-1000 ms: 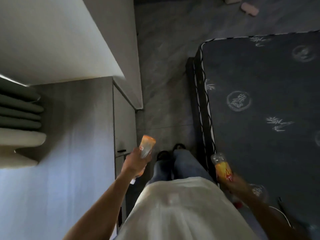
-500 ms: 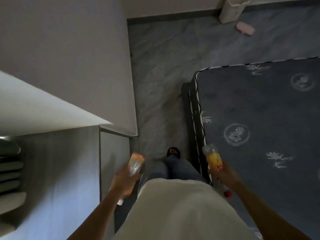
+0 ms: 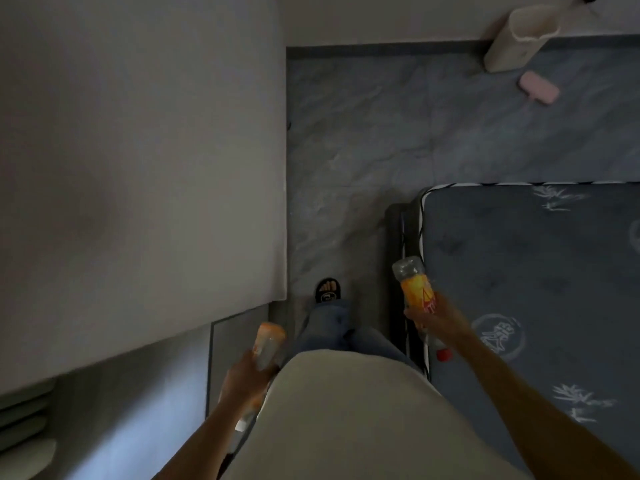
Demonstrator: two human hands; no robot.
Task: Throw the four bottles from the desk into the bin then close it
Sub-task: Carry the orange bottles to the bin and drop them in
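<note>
My left hand (image 3: 244, 377) is closed around an orange-labelled plastic bottle (image 3: 268, 342), held base forward beside my hip. My right hand (image 3: 438, 318) grips a second clear bottle with an orange label (image 3: 414, 284); its red cap points back toward me. A tall cream bin (image 3: 519, 39) stands open-topped against the far wall at the top right, well ahead of both hands. Part of the left bottle is hidden behind my hand and shirt.
A pale cabinet wall (image 3: 138, 168) fills the left side. A dark mattress with white motifs (image 3: 536, 271) lies to the right, leaving a narrow strip of grey marble floor (image 3: 346, 150) between them. A pink object (image 3: 538, 88) lies on the floor near the bin.
The view has travelled forward along the gap; the bin and pink object have come closer and the shelf on the left has slid back. Both hands keep their bottles.
</note>
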